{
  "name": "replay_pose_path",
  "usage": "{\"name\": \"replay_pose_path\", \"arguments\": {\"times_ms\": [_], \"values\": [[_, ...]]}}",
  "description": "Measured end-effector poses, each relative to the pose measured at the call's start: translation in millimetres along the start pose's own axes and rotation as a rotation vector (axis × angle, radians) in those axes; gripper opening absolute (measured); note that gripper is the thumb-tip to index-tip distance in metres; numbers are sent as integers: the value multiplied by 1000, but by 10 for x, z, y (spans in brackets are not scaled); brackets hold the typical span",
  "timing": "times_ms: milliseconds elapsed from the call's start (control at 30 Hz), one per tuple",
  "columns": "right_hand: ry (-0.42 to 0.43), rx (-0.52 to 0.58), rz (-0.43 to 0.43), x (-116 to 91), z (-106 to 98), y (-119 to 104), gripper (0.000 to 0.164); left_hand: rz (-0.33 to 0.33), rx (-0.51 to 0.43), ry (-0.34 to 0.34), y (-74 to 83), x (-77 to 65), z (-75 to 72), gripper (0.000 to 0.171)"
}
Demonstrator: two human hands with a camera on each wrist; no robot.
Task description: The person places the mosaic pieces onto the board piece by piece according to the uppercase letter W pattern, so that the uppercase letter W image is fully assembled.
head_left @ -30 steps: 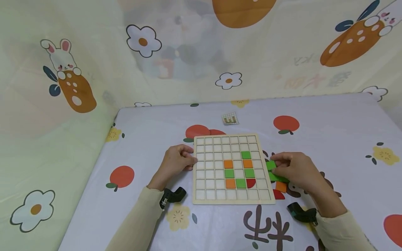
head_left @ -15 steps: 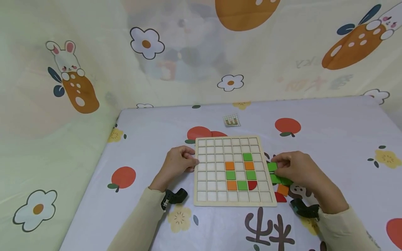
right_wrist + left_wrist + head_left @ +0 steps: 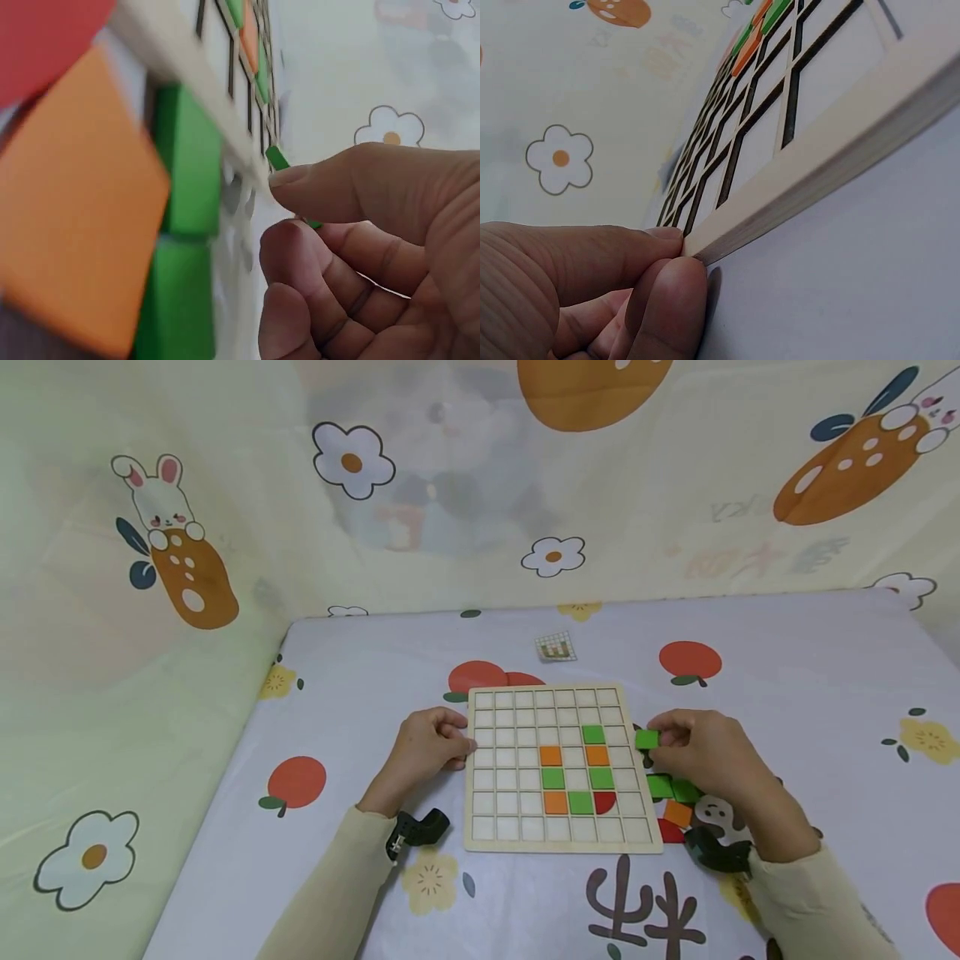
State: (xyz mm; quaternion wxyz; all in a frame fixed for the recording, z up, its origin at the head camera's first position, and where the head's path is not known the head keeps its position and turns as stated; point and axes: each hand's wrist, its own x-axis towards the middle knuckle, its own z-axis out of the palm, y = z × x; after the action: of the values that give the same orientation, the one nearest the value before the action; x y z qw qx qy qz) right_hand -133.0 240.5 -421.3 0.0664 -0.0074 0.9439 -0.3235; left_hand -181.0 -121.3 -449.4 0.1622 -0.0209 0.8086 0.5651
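A wooden grid board (image 3: 502, 806) lies on the table, with green, orange and red tiles set in some of its cells. At its left edge, my left hand (image 3: 427, 745) grips the rim between thumb and finger; the left wrist view shows those fingertips (image 3: 676, 292) close up against the wood. Just off the right edge, my right hand (image 3: 701, 752) pinches a green square tile (image 3: 647, 740) between thumb and fingers. That tile is mostly hidden behind the thumb in the right wrist view. Below this hand lie loose green tiles (image 3: 660, 787), an orange tile (image 3: 678, 814) and a red tile (image 3: 671, 832).
A small card (image 3: 555, 647) printed with a grid pattern lies behind the board. The patterned tablecloth (image 3: 360, 693) covers the table, and a printed curtain (image 3: 450, 485) hangs at the back and left. Black wrist cameras (image 3: 420, 828) are strapped to both wrists.
My right hand has lifted the green square tile up and away from the other loose green tiles. My left hand stays at the board's edge. The head view has shifted slightly.
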Motion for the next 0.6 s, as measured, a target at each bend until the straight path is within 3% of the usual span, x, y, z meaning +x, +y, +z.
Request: {"name": "replay_pose_path", "arguments": {"times_ms": [333,600], "values": [[-29,145,-38,109,115,-295,33,-6,-6,3,10,11,5,29],[-49,193,-86,201,281,-519,30,2,-11,1,6,6,-2,29]]}}
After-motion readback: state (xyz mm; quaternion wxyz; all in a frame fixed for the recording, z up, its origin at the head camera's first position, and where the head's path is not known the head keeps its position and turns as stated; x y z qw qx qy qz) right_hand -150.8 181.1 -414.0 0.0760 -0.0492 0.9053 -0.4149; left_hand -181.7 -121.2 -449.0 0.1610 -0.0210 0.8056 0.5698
